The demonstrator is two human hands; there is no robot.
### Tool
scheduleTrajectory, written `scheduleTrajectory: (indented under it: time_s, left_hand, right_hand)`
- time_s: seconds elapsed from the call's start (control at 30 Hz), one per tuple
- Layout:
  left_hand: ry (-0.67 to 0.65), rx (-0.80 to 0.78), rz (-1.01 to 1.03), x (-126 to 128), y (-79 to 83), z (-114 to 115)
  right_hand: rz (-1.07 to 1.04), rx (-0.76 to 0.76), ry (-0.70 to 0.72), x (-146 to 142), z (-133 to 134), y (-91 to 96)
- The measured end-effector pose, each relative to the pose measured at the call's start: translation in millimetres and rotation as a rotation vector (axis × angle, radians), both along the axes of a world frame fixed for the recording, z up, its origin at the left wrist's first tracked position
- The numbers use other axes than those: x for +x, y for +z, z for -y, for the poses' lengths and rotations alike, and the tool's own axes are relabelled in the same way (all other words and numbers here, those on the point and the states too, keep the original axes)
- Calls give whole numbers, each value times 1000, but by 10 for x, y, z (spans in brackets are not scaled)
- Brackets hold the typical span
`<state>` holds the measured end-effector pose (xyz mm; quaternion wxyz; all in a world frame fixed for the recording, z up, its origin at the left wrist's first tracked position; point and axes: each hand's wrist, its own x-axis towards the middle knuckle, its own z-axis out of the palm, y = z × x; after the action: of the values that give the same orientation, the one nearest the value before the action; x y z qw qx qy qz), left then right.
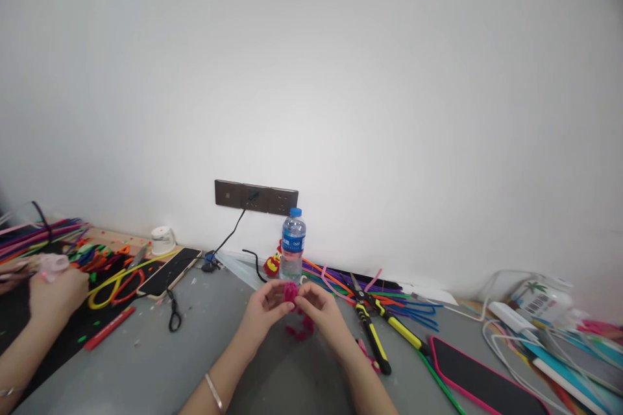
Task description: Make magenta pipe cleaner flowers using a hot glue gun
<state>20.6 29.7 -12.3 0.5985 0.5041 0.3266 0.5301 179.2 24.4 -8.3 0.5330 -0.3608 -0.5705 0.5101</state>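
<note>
Between my two hands is a dark pink fuzzy pipe-cleaner piece (pixel 291 291), bunched at the top. My left hand (pixel 265 305) pinches it from the left, and my right hand (pixel 316 305) grips it from the right with thumb and fingers. More dark pink pipe cleaner (pixel 302 331) shows just below the fingers; whether it joins the held piece I cannot tell. Straight behind my hands stands a water bottle (pixel 293 243) with a blue cap. A small red and yellow figure (pixel 273 262) sits beside the bottle.
Yellow-and-black pliers (pixel 372 337) lie right of my hands, near colored pipe cleaners (pixel 418 311) and a pink-edged phone (pixel 479 376). Another phone (pixel 170 272), a red marker (pixel 109 328) and scissors (pixel 117 285) lie left. A co-worker's hand (pixel 56 292) works at the far left.
</note>
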Motion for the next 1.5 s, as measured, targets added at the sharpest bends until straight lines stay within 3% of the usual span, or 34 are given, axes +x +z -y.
scheduleTrajectory:
  time_s: [0.17, 0.33, 0.6, 0.77, 1.03, 1.27, 1.5]
  left_hand:
    - [100, 0, 16, -25, -55, -83]
    - [191, 6, -34, -57, -96, -154]
    - [115, 3, -173, -114, -90, -158]
    - [179, 94, -293, -161, -158, -211]
    - [254, 207, -726, -264, -191, -212]
    - [421, 360, -823, -282, -181, -210]
    - [305, 552, -795, -193, -94, -167]
  right_hand:
    - [114, 40, -134, 186, -20, 14]
    - [432, 100, -294, 401, -80, -75]
    - [757, 129, -151, 320, -27, -184]
    - [887, 156, -136, 320, -24, -182]
    - [978, 120, -99, 283, 9, -151]
    - [844, 113, -167, 287, -1, -121]
    - [732, 111, -197, 292, -25, -96]
